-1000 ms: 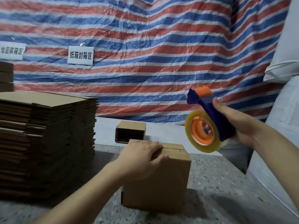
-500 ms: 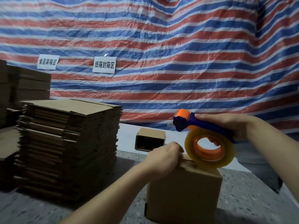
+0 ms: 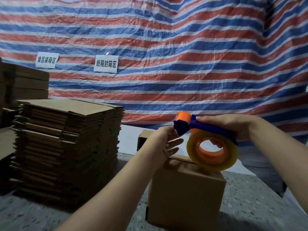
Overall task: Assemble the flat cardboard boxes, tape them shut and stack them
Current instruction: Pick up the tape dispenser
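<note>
Right hand [image 3: 233, 129] grips the tape dispenser [image 3: 208, 140] above the assembled box [image 3: 185, 190], at 5 o'clock; left hand [image 3: 164, 144], fingers spread, reaches its nose. Missing the tape end could leave the seam unsealed

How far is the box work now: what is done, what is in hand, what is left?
Done: one box stands folded up on the table, flaps closed. In hand: the right hand holds the tape dispenser on the box top, and the left hand reaches with straight fingers to the dispenser's front end. No tape shows on the box yet. Left: the tall flat stack, and an open box behind.
</note>
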The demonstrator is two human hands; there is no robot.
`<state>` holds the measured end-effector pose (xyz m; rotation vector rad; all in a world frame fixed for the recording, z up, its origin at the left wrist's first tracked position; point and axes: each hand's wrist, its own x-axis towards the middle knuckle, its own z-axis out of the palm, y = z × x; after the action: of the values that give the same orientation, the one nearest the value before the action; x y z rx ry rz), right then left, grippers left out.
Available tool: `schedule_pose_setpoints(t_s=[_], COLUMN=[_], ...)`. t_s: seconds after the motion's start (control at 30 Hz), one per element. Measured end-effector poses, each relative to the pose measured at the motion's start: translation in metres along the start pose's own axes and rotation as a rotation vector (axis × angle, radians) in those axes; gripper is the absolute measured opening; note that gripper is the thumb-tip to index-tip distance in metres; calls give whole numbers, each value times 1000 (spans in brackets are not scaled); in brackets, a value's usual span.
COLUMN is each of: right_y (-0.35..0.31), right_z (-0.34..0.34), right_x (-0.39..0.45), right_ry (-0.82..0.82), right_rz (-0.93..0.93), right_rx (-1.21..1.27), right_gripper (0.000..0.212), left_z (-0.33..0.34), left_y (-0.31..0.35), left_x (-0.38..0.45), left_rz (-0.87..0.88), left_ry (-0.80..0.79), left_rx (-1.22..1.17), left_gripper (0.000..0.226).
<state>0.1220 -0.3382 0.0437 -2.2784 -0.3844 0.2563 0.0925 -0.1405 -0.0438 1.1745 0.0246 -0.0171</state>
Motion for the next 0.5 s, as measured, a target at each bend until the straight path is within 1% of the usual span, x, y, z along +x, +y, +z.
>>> schedule_pose_setpoints(t_s=[0.1,0.2,0.3,0.4,0.5], right_y=[-2,-5,-8,-11,-18], right_z=[-1,-1,-3,-6,-13], right_x=[-1,1,2,4,-6], right_ry=[-10,-21,-42,-71,-42], right_rz=[8,23,42,88,168], right_rx=[-5,-13,-38,-90,-204], right_gripper=[73,70,69,72,83], left_z=[2,3,0,0,4], left_y=[-6,-9,-16,-22,-25], left_x=[4,6,7,7,5], left_rz=[-2,13,63,119,157], left_ry=[70,161,213,251,245], left_rx=[-53,-40,-13,15,49], left_gripper=[14,12,11,9,21])
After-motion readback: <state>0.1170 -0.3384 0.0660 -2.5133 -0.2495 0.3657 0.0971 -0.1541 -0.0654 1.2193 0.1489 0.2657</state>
